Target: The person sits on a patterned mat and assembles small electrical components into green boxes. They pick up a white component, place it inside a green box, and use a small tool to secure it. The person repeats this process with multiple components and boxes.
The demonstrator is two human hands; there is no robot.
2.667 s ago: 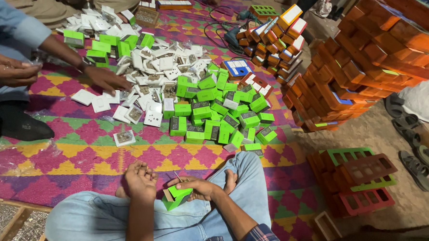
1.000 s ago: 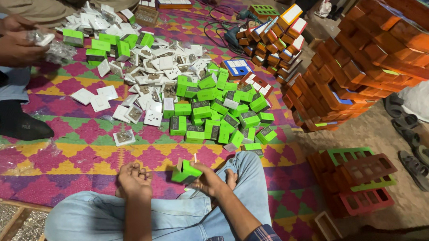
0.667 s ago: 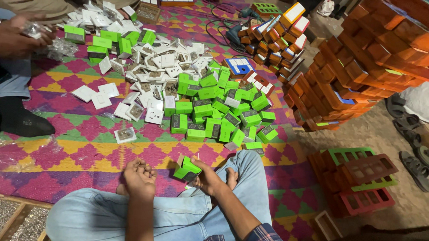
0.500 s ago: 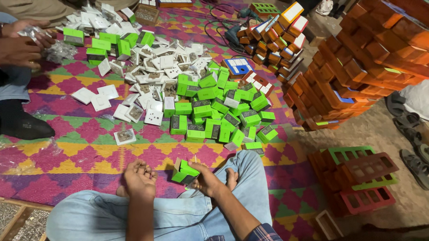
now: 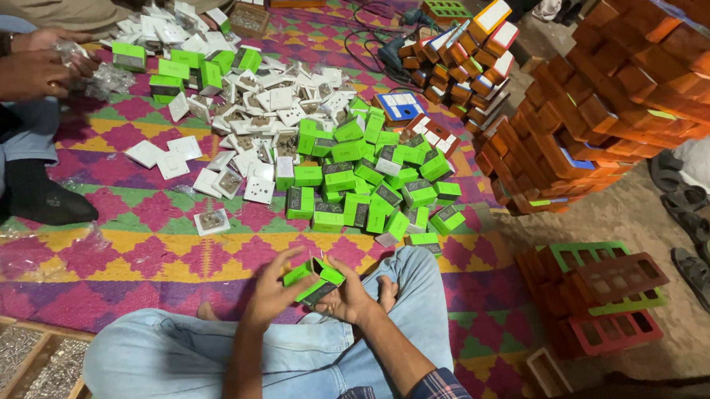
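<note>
Over my crossed legs in blue jeans, my left hand [image 5: 271, 292] and my right hand [image 5: 349, 297] both grip one small green box [image 5: 313, 276] with a dark side. The left fingers curl over its top left edge, while the right hand supports it from below and the right. Just beyond my knees a heap of similar green boxes [image 5: 364, 180] lies on the patterned mat. Beside that heap, to the left, white switch plates [image 5: 254, 131] are scattered.
Another person sits at the left, their hands [image 5: 34, 66] on a clear plastic bag. Stacks of orange boxes [image 5: 606, 115] rise at the right. Orange and green frames [image 5: 606, 298] lie near sandals [image 5: 700, 254]. A wooden tray of screws [image 5: 21, 360] sits at bottom left.
I have lifted and turned the green box between both hands. The person at the left drew their hand back from the white plates and now handles a plastic bag.
</note>
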